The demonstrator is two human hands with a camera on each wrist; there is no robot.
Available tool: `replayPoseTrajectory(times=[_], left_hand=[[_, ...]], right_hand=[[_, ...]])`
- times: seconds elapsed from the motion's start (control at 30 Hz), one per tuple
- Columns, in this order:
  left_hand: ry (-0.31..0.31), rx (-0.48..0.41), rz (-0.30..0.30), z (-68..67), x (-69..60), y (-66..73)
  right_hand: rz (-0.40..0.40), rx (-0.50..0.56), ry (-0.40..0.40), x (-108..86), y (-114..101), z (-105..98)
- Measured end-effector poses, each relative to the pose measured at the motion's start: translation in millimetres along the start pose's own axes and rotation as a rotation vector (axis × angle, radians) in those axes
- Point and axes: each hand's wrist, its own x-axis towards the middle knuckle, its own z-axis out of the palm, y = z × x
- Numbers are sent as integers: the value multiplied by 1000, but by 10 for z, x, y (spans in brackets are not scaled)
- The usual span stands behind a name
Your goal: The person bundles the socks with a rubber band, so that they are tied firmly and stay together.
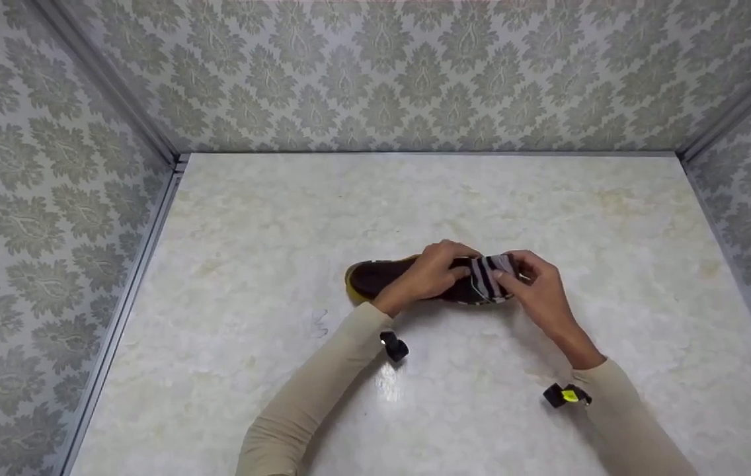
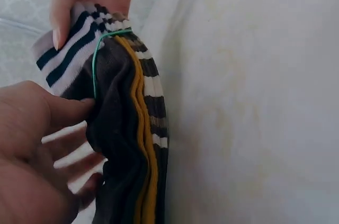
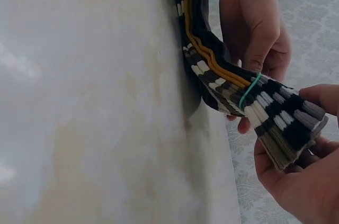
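Observation:
A bundle of stacked socks [image 1: 375, 281] lies lengthwise in the middle of the table, dark with mustard edges and striped cuffs. Around it near the cuffs runs a thin green elastic band [image 2: 95, 70], also visible in the right wrist view [image 3: 249, 91]. My left hand [image 1: 430, 271] holds the bundle beside the band, its thumb against the dark fabric at the band. The right hand [image 1: 544, 291] pinches the striped cuffs [image 3: 283, 118] between thumb and fingers. In the head view, the left hand covers part of the bundle's middle.
The pale marbled table [image 1: 270, 211] extends all around the bundle. Patterned wall panels [image 1: 382, 79] stand behind it and at both sides, with a grey metal rail [image 1: 131, 291] along the left edge. Each wrist wears a small black camera [image 1: 395, 347].

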Motion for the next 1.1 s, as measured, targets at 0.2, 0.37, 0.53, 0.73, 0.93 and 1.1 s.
replayPoseTrajectory(times=[0.2,0.37,0.53,0.73,0.93,1.1], left_hand=[[-30,-255,-33,24,35,-118],[7,-449,-88,52,65,-124],[78,-633,-157,57,88,-128],[165,-797,-227,43,92,-144],[216,-873,-279,24,95,-146],[226,-888,-286,17,83,-149]], right_hand=[[9,55,-30,59,-26,-11],[22,77,5,66,-23,-10],[-113,-37,124,11,20,41],[-449,-432,312,-143,14,151],[-551,-571,288,-218,-11,281],[-495,-663,229,-174,-4,338]])
